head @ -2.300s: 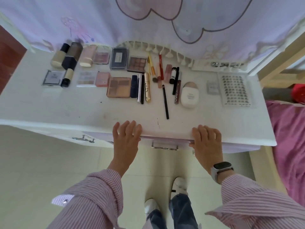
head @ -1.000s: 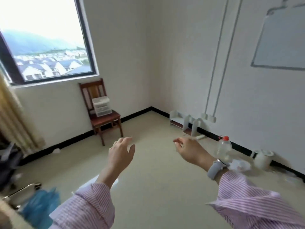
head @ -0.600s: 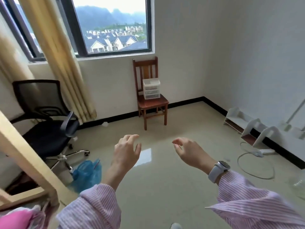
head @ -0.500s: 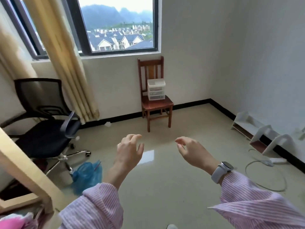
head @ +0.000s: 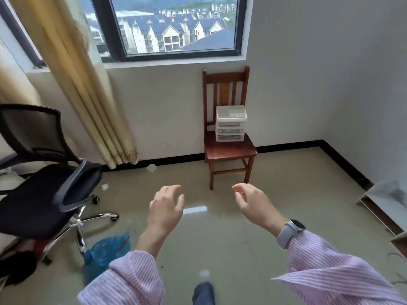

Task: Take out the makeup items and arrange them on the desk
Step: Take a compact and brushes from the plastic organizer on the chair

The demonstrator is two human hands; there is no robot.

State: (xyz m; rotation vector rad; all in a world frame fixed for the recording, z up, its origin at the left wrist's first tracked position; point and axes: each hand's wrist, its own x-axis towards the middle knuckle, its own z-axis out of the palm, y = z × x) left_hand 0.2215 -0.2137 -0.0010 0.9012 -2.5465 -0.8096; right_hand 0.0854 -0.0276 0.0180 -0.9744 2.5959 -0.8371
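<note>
The desk and the makeup items are out of view. A small white plastic drawer organizer (head: pixel 230 123) stands on the seat of a brown wooden chair (head: pixel 229 148) against the far wall, under the window. My left hand (head: pixel 165 208) and my right hand (head: pixel 251 200) are raised in front of me over the floor, fingers loosely curled, holding nothing. Both hands are well short of the chair. A grey watch sits on my right wrist.
A black office chair (head: pixel 41 183) stands at the left by a yellow curtain (head: pixel 72 80). A blue plastic bag (head: pixel 105 249) lies on the floor near its base. White shelf pieces (head: pixel 387 201) lie along the right wall. Scraps of paper lie near the baseboard.
I turned away from the desk, where both hands rested on its front edge, to face the room. The wooden chair with the organizer has since come closer and nearer the centre.
</note>
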